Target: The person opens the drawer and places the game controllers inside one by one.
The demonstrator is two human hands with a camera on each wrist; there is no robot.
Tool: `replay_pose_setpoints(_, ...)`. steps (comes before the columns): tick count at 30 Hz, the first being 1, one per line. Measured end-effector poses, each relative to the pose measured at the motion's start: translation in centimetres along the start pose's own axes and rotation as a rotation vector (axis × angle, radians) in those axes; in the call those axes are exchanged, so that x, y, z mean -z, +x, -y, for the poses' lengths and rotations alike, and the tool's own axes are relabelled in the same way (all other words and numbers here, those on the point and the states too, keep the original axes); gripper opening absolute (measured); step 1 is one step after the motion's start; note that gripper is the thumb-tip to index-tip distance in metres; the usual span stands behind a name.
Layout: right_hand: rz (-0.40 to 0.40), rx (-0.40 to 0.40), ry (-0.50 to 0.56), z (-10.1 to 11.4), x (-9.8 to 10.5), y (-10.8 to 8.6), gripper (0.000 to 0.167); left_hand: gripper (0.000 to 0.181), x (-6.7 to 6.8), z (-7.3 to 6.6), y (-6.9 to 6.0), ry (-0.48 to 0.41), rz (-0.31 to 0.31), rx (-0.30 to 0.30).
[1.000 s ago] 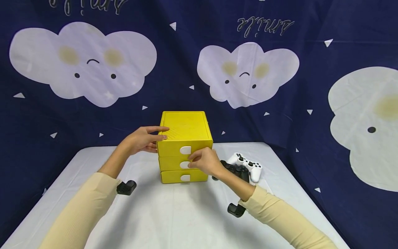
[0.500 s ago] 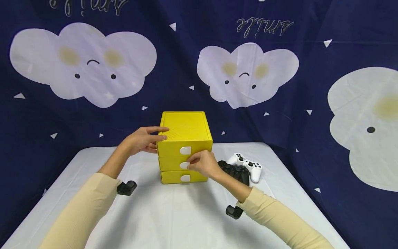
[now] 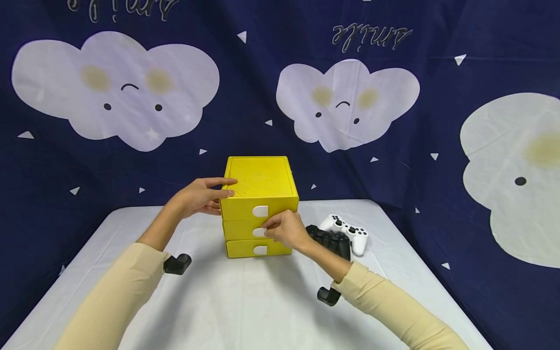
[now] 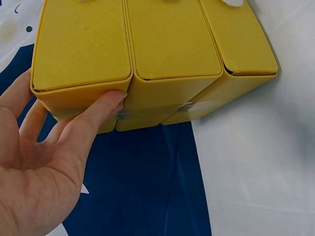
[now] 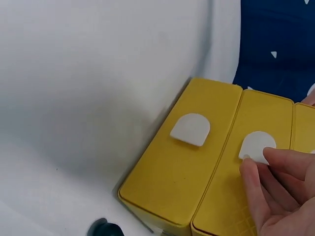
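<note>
A yellow three-drawer box [image 3: 262, 177] stands on the table, its drawers stacked and each bearing a white rounded handle. The left hand [image 3: 197, 198] rests against the upper left corner of the box, with some fingers on the top and others along the side. In the left wrist view, one finger [image 4: 106, 105] presses the side of the box, fairly straight. On the middle drawer [image 3: 238, 230], the right hand [image 3: 286, 229] pinches the white handle [image 5: 257, 142] between thumb and fingers. All drawer fronts look pushed in; no drawer interior shows.
Right of the box lie a black game controller [image 3: 330, 240] and a white game controller [image 3: 358, 238], partly behind the right forearm. A white cloth covers the table [image 3: 236, 301]. Behind hangs a dark blue curtain [image 3: 249, 97] with cloud prints.
The right hand has shifted slightly down and taken hold of the middle drawer's handle. The left hand and the box have stayed in place.
</note>
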State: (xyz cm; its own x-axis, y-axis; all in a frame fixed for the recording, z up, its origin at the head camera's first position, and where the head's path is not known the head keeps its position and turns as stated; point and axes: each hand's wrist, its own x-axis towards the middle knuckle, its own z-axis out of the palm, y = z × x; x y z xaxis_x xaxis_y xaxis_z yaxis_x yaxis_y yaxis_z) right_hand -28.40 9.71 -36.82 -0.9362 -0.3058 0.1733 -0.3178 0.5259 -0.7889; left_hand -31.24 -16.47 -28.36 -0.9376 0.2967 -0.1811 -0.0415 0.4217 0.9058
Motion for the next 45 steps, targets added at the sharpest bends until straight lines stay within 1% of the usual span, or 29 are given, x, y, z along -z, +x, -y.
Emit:
replay_pose_setpoints(7,0.006,-0.014,0.041,-0.1,0.0,0.0,0.011,0.06,0.2,0.3,0.1,0.01,0.0,-0.007)
replay_pose_setpoints(14,0.035,-0.02,0.045,0.0,0.2,-0.1,0.007,0.06,0.1,0.1,0.1,0.008,0.001,0.003)
replay_pose_setpoints(21,0.057,-0.007,0.028,0.3,0.4,-0.4,0.004,0.06,0.3,0.1,0.3,0.015,0.002,-0.006)
replay_pose_setpoints(29,0.086,0.031,-0.026,0.8,0.5,-1.5,0.004,0.06,0.2,0.1,0.2,0.025,0.01,-0.005)
replay_pose_setpoints(38,0.112,0.061,-0.02,1.1,0.6,-2.9,0.005,0.06,0.3,0.1,0.3,0.019,0.015,-0.005)
replay_pose_setpoints(45,0.154,0.044,0.015,1.5,0.6,-3.9,0.004,0.06,0.4,0.2,0.3,0.021,0.016,-0.012)
